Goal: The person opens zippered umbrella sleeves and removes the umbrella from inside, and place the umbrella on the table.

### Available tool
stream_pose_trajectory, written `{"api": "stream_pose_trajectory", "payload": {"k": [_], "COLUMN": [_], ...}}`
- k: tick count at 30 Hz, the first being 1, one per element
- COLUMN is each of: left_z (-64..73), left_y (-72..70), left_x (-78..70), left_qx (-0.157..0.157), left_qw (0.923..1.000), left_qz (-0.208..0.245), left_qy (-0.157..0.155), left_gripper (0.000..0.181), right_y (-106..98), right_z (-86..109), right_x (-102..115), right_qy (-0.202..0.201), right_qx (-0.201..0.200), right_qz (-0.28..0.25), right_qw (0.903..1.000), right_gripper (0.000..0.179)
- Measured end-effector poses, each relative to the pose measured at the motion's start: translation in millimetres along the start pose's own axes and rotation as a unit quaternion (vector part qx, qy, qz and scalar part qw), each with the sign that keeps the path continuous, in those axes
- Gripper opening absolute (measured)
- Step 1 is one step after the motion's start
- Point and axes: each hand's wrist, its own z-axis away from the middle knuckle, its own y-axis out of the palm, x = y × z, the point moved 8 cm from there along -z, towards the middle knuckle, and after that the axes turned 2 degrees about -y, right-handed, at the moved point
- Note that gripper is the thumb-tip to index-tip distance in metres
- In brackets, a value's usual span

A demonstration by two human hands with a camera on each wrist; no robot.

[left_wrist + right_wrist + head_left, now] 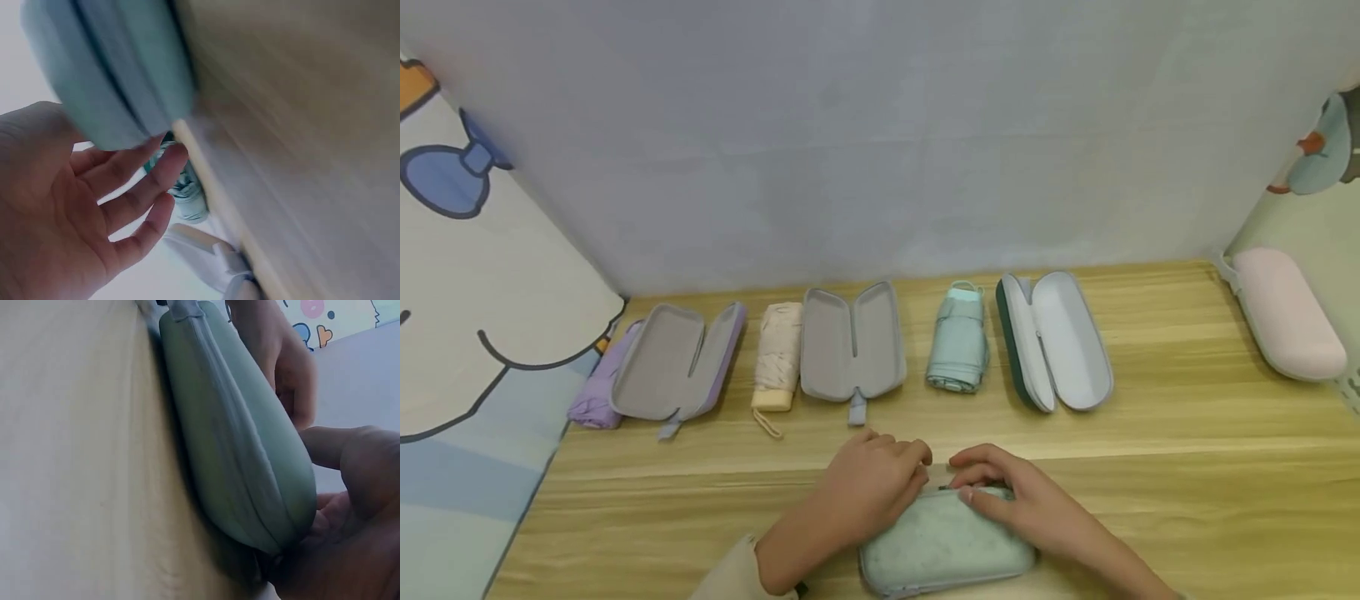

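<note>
A pale green zip case (947, 542) lies closed on the wooden table at the near edge of the head view. Across its far left corner reaches my left hand (874, 483); in the left wrist view its fingers (134, 194) are loosely bent beside the end of the case (119, 69), with nothing gripped. My right hand (1011, 504) holds the far right side of the case, thumb on top and fingers behind the far edge. A small dark zip pull (946, 487) shows between the hands. The right wrist view shows the zip seam (234, 412) along the case's side.
Along the back lie a purple folded umbrella (604, 387), an open purple case (658, 367), a cream folded umbrella (777, 350), an open grey-lined case (827, 346), a teal folded umbrella (958, 342) and an open dark green case (1075, 350). A pink case (1288, 312) stands far right.
</note>
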Motion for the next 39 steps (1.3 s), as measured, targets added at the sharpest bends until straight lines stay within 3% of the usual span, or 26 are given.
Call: {"api": "stream_pose_trajectory", "payload": {"k": [3, 8, 12, 15, 24, 32, 39], "left_z": [14.4, 32.1, 38.3, 40.8, 38.2, 36.4, 33.0], "left_y": [-10.5, -20.9, -18.9, -13.0, -3.5, -2.9, -0.7], "left_x": [-7.2, -32.3, -51.5, -62.2, -72.3, -72.0, -68.9], "left_qx": [-0.018, -0.041, -0.066, -0.081, -0.071, -0.065, -0.075], "left_qw": [0.9996, 0.9938, 0.9842, 0.9785, 0.9802, 0.9827, 0.9877], "left_qz": [-0.003, 0.008, -0.004, -0.035, -0.047, -0.043, -0.011], "left_qy": [0.020, 0.103, 0.164, 0.186, 0.179, 0.168, 0.137], "left_gripper": [0.013, 0.017, 0.025, 0.035, 0.043, 0.043, 0.041], "right_y": [-0.1, -2.2, -3.9, -4.6, 0.5, 1.8, -0.7], "right_z": [-5.3, -12.5, -19.0, -23.8, -41.1, -46.9, -42.3], "right_x": [4.0, 12.6, 11.5, 10.6, 18.7, 15.6, 19.4], "right_qy": [-0.009, -0.050, -0.063, -0.072, -0.120, -0.108, -0.142], "right_qx": [0.031, 0.100, 0.161, 0.194, 0.238, 0.229, 0.196], "right_qz": [0.013, 0.057, 0.081, 0.106, 0.160, 0.200, 0.246], "right_qw": [0.9994, 0.9921, 0.9816, 0.9726, 0.9506, 0.9467, 0.9385], "right_gripper": [0.029, 0.039, 0.043, 0.039, 0.028, 0.019, 0.017]}}
